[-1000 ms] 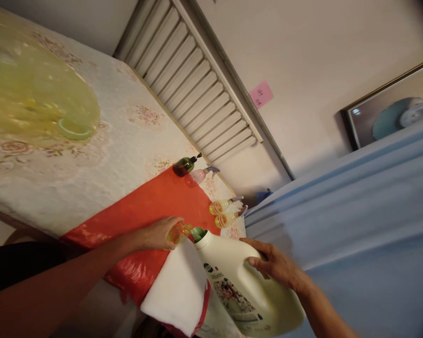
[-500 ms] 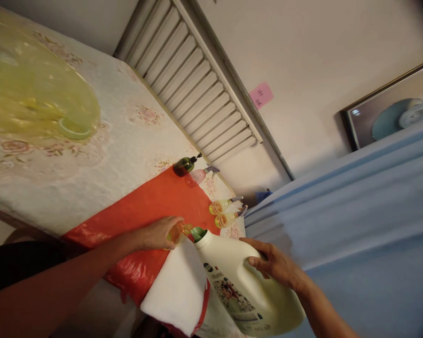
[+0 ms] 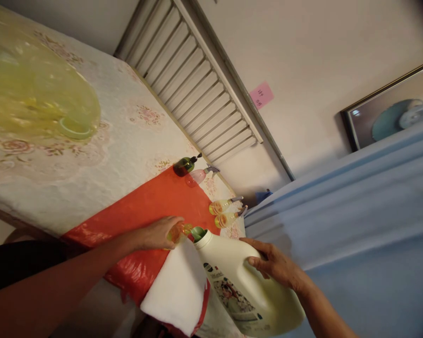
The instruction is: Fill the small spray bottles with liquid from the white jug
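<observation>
My left hand is wrapped round a small clear bottle with orange-yellow showing through it. The bottle's neck meets the green spout of a large cream-coloured jug with a printed label. That jug is tilted toward the bottle, and my right hand grips its handle side. Whether liquid is flowing between the two I cannot make out. Below the mouths lies a folded white towel on a red plastic sheet.
Two yellow spray bottles, a pink spray bottle and a dark green pump bottle stand at the back. A yellow-green plastic bag lies on the flowered tablecloth. A blue curtain hangs at the right.
</observation>
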The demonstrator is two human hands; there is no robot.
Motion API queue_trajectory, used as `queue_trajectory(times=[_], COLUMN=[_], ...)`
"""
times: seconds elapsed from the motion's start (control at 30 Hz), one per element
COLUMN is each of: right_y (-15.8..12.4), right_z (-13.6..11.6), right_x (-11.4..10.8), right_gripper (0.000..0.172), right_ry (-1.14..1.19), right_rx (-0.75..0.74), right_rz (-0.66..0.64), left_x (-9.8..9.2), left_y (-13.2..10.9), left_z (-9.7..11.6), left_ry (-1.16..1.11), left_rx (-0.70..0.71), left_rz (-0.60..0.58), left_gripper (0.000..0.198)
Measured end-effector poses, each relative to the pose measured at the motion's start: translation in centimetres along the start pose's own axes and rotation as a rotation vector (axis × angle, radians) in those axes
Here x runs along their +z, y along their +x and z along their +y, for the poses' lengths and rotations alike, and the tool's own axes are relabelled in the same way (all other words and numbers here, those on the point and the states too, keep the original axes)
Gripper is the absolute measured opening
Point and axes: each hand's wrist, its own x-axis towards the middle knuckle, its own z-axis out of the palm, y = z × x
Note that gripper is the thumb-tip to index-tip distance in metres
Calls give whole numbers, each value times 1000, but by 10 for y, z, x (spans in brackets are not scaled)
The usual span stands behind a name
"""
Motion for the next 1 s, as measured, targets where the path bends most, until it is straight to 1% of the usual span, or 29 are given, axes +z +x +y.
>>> queue_trajectory(times=[0.27,0.37,0.5,0.73,0.9,1.0], right_y=[1,1,1,2,2,3], right_z=[-1,0,1,5,7,6], right_x=[-1,-1,-1,1,5,9], right_gripper=[67,67,67,69,74,74], right_ry=[-19,-19,-19,-3,-1,8], right_rx=[-1,-12,-17,8,22,2], right_rz=[-7,-10,-8,7,21,26], left_x=[-2,0,2,4,1,0], left_y=[-2,-2,0,2,1,0], left_z=[3,2,-2,-7,-2,1], left_ry=[-15,-12,-2,13,20,26], left_rx=[16,19,6,19,3,-4], left_rz=[11,23,11,9,-5,-8], left_gripper=[77,76,78,79,79,78])
